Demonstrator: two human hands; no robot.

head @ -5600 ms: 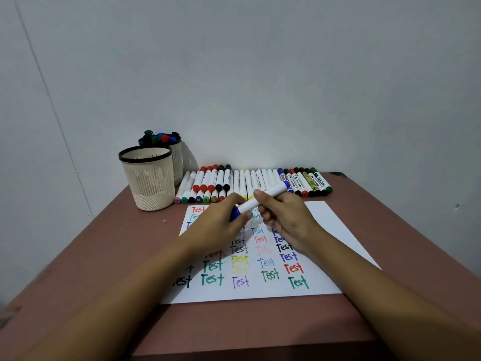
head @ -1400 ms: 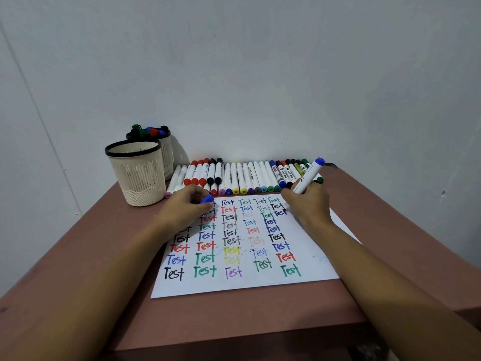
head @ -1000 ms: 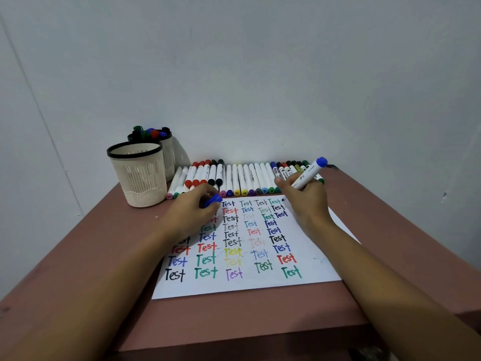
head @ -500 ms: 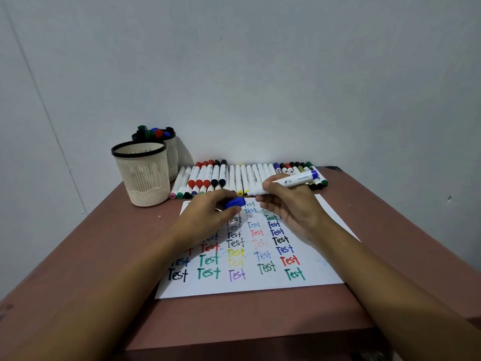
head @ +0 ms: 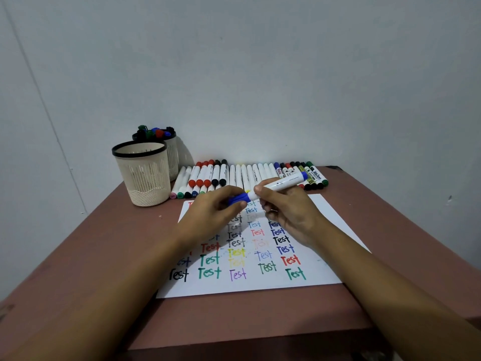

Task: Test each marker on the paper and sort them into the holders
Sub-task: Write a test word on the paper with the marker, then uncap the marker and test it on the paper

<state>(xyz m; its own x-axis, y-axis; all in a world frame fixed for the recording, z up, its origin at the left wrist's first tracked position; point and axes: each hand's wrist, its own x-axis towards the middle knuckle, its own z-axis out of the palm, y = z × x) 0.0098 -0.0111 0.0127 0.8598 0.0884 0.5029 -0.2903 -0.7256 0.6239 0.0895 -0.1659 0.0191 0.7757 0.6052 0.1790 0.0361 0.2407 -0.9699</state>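
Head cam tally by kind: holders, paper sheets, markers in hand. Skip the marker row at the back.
Holders: 2, front holder and back holder
Paper sheets: 1, paper
Markers in hand: 1, blue marker
Total: 4

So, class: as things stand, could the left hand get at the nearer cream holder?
Probably yes: the nearer holder stands on the left hand's own side, only bare table between them. But that hand grips the blue cap of the marker in the right hand, so it isn't free.
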